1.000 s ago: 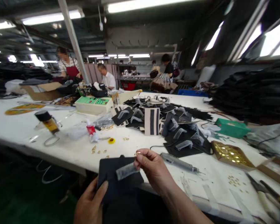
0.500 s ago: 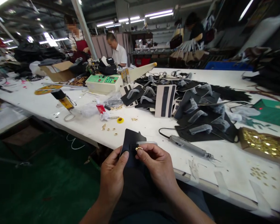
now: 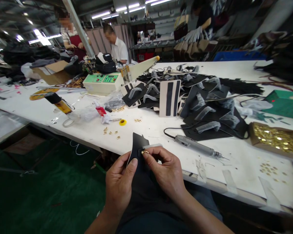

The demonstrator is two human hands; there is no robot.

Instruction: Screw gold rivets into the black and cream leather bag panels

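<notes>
In the head view a black leather-like panel with a pale edge is held upright over my lap. My left hand grips its left side, thumb on the dark face. Between thumb and forefinger, my right hand pinches a small gold metal fitting against the panel. Part of a clear plastic-wrapped strip shows behind the right fingers. Small gold rings lie on the table beyond my hands. The lower part of the panel merges with my dark clothing.
A grey electric screwdriver lies to the right, before a heap of black panels. A cardboard tray holds gold pieces. Further back are yellow tape, a green-topped machine and a green box. Several people work behind.
The panel is tilted slightly more and bends at its left edge. The gold fitting now sits closer against it. The surroundings have shifted a little left and up in view.
</notes>
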